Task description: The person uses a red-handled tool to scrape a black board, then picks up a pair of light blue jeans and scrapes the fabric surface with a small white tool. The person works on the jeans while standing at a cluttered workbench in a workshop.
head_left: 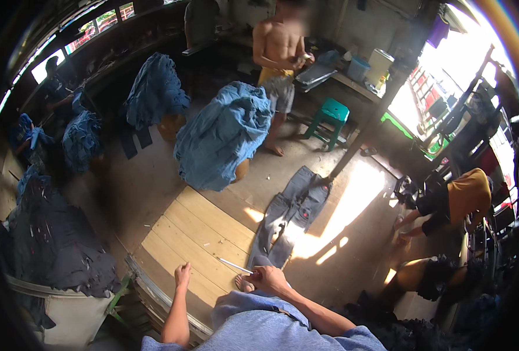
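Observation:
My right hand is closed around the handle of a screwdriver, whose long, thin metal shaft points left over the wooden boards. To the left, my left hand is raised with its fingers curled, and nothing shows in it. Dark trousers lie spread on the floor just ahead of my right hand. One of my feet shows beneath the screwdriver, at the edge of the boards.
Large heaps of blue cloth stand ahead, and dark cloth is piled at left on a pale container. A person stands near a green stool. Another person in orange bends at right. A post rises beyond the trousers.

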`<state>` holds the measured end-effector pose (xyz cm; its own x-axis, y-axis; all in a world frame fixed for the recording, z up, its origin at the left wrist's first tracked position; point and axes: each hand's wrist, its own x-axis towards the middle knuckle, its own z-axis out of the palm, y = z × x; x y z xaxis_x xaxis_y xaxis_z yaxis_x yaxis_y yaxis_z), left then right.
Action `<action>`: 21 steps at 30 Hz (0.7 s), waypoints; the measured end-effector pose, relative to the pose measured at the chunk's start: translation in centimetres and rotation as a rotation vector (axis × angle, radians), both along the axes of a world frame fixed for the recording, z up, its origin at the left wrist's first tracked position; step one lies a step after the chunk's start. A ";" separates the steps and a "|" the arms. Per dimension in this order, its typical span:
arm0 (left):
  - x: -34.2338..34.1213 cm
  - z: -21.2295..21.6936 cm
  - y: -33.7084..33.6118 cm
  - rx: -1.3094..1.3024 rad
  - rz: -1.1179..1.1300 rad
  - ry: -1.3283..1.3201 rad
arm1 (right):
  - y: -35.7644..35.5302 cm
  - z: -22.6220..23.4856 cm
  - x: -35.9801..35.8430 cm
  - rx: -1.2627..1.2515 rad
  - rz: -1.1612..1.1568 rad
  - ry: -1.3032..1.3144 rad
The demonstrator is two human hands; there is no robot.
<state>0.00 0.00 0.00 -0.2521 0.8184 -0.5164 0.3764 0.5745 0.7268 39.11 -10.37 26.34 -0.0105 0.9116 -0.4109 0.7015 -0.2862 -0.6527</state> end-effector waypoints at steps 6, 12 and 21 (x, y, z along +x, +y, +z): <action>8.3 4.6 16.1 0.222 -0.152 -0.242 | 13.3 -1.9 1.0 0.017 -0.018 0.065; 17.8 2.2 22.0 -0.138 -0.650 -0.483 | 28.9 -4.7 2.7 0.039 -0.059 0.180; 23.1 0.6 32.8 -0.333 -1.253 -0.612 | 46.6 -1.1 3.6 0.137 0.149 0.217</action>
